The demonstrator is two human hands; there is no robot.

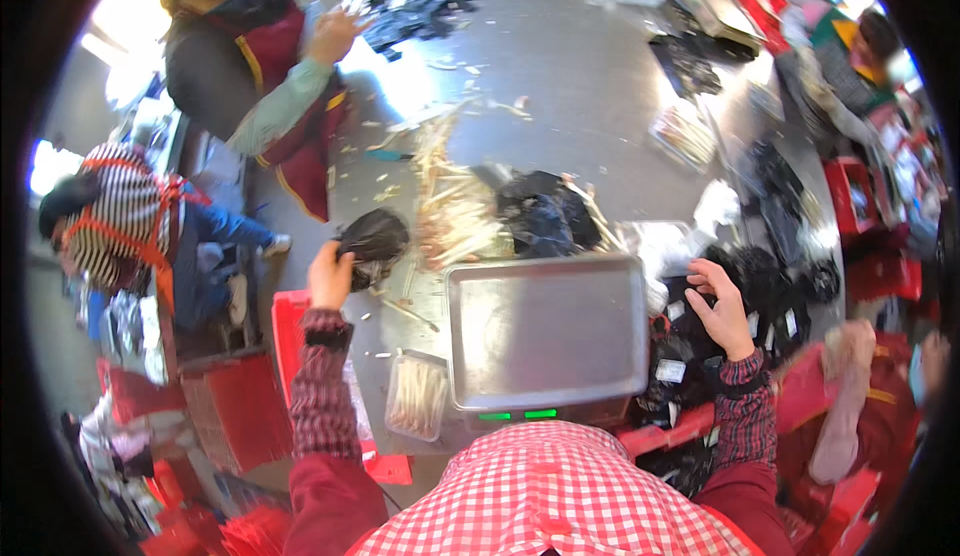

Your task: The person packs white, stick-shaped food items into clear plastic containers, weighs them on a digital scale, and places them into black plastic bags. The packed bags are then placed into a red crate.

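Observation:
My left hand [331, 277] grips the edge of a crumpled black plastic bag [375, 242] over the table's left side. My right hand [721, 308] is raised with its fingers apart, above black packages with white labels [670, 370]; it holds nothing that I can see. Between my hands a bare metal tray [549, 334] lies on a scale with green lit displays [540, 414]. Left of the tray stands a clear plastic box of pale, thin sticks or stalks [417, 397]. Beyond the tray lie a loose heap of pale stalks [459, 218] and another black plastic bag [547, 214].
White plastic bags [664, 252] lie right of the heap. Farther off on the metal table [570, 68] are a filled clear box [684, 134] and black plastic [409, 12]. Co-workers stand at the left and right. Red crates [289, 331] flank the table.

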